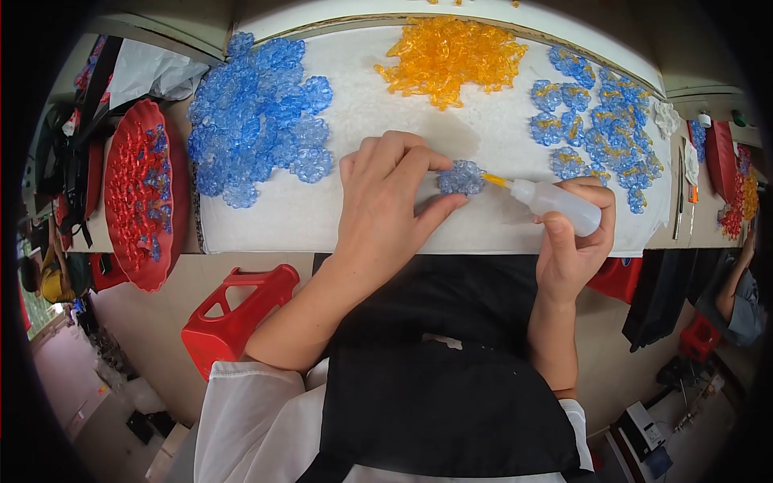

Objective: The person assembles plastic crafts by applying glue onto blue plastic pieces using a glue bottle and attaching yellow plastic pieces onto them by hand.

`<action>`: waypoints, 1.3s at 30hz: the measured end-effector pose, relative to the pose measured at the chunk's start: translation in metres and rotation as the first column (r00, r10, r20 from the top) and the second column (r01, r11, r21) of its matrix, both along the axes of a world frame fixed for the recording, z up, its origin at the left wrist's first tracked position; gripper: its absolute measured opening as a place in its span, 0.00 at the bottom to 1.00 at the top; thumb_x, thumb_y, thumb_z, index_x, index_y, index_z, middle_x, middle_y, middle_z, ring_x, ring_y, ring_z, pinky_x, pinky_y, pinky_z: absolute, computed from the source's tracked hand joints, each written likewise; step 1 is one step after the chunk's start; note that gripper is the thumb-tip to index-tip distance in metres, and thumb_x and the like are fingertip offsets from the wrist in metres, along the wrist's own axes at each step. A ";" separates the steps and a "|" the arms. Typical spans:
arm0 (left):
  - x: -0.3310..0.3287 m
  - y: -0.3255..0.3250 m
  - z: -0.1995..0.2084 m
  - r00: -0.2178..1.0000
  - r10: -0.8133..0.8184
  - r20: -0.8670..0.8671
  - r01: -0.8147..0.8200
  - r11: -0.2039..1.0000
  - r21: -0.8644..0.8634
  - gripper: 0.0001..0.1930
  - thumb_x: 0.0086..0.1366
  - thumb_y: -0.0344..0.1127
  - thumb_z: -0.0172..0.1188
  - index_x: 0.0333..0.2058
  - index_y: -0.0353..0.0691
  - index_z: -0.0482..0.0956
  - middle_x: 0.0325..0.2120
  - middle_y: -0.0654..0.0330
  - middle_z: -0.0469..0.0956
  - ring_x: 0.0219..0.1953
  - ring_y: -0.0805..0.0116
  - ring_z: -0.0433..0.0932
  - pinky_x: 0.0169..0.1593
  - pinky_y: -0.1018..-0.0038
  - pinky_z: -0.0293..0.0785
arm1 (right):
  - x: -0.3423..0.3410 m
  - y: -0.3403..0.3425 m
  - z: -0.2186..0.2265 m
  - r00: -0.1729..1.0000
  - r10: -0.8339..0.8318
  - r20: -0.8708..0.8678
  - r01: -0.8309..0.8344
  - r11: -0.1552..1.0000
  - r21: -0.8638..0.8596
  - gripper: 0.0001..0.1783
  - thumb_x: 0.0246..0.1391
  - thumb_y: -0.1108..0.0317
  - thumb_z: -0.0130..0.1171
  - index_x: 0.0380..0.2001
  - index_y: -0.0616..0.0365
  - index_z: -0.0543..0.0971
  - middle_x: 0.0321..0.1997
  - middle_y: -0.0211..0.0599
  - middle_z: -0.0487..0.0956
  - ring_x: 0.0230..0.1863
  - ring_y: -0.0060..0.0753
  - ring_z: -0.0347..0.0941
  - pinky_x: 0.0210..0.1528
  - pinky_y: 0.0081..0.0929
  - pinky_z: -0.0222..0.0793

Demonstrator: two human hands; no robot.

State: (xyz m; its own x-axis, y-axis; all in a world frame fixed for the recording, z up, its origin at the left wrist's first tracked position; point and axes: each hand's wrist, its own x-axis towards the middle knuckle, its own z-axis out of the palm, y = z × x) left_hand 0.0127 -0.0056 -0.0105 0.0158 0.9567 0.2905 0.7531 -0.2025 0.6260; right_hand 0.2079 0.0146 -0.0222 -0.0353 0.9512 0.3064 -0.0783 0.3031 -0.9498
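My left hand (388,193) pinches the left edge of a translucent blue flower-shaped piece (461,178) between thumb and forefinger on the white cloth. My right hand (576,241) is wrapped round a clear squeeze bottle (561,204) with a yellow nozzle. The bottle lies tilted, its tip at the right side of the flower piece; whether the two touch, I cannot tell. A large heap of blue flower pieces (254,121) spreads left of my left hand. Orange translucent pieces (455,58) are piled beyond both hands. Blue flowers with yellow-orange parts on them (616,133) lie to the right.
The white cloth (366,88) covers the table. At its left stands a red scalloped tray (121,241) of red and blue pieces. A red stool (241,310) sits below the table edge. Thin tools (679,197) lie at the right. Another person's arm (737,274) shows far right.
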 end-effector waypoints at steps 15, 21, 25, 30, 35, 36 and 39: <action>-0.014 0.057 -0.001 0.932 0.034 -0.362 0.089 0.944 0.318 0.04 0.49 0.31 0.53 0.23 0.40 0.76 0.26 0.60 0.70 0.35 0.66 0.69 0.41 0.70 0.62 | 0.007 -0.010 -0.002 0.999 -0.011 -0.032 0.004 0.976 -0.218 0.24 0.50 0.77 0.54 0.52 0.63 0.64 0.42 0.39 0.71 0.39 0.29 0.69 0.40 0.25 0.68; -0.023 0.055 -0.002 0.935 0.009 -0.355 0.087 0.964 0.251 0.04 0.49 0.32 0.55 0.24 0.40 0.76 0.26 0.61 0.72 0.36 0.67 0.70 0.42 0.71 0.62 | -0.001 -0.006 0.001 0.999 0.051 -0.019 -0.054 0.978 -0.204 0.23 0.51 0.75 0.54 0.51 0.62 0.65 0.42 0.41 0.71 0.35 0.28 0.70 0.34 0.22 0.69; -0.015 0.058 -0.006 0.960 0.029 -0.280 0.026 0.982 0.187 0.04 0.49 0.33 0.56 0.24 0.41 0.77 0.26 0.61 0.74 0.36 0.66 0.72 0.43 0.72 0.62 | -0.004 -0.005 0.002 0.998 0.053 -0.019 -0.055 0.975 -0.217 0.22 0.51 0.75 0.54 0.50 0.63 0.65 0.42 0.41 0.71 0.34 0.27 0.70 0.31 0.20 0.69; -0.003 0.068 -0.012 0.970 -0.031 -0.239 0.077 0.980 0.183 0.04 0.49 0.32 0.54 0.24 0.40 0.77 0.25 0.59 0.75 0.35 0.62 0.74 0.43 0.67 0.65 | 0.004 -0.009 0.004 0.999 0.043 0.014 -0.039 0.976 -0.212 0.22 0.52 0.73 0.54 0.51 0.62 0.65 0.41 0.39 0.70 0.34 0.26 0.69 0.31 0.20 0.68; -0.035 0.055 0.003 0.979 -0.045 -0.197 0.063 0.995 0.083 0.05 0.53 0.32 0.54 0.26 0.40 0.78 0.28 0.57 0.77 0.35 0.58 0.76 0.40 0.65 0.68 | -0.010 -0.005 0.006 0.997 0.081 0.004 -0.078 0.970 -0.230 0.20 0.51 0.77 0.53 0.48 0.61 0.64 0.40 0.40 0.71 0.34 0.27 0.70 0.32 0.22 0.69; -0.042 0.052 0.008 0.990 -0.050 -0.129 0.060 0.995 0.075 0.05 0.53 0.31 0.55 0.28 0.40 0.79 0.28 0.57 0.77 0.35 0.58 0.76 0.40 0.65 0.68 | -0.012 -0.003 0.010 0.995 0.092 -0.024 -0.095 0.967 -0.236 0.19 0.50 0.76 0.55 0.46 0.64 0.65 0.40 0.41 0.72 0.33 0.28 0.72 0.33 0.22 0.72; -0.044 0.051 0.015 0.999 -0.022 -0.047 0.028 0.992 0.121 0.06 0.53 0.28 0.58 0.31 0.39 0.79 0.28 0.57 0.76 0.34 0.59 0.75 0.41 0.67 0.67 | -0.013 -0.002 0.011 0.990 0.065 -0.123 -0.097 0.957 -0.272 0.19 0.51 0.78 0.53 0.47 0.65 0.64 0.41 0.44 0.72 0.34 0.29 0.73 0.33 0.23 0.73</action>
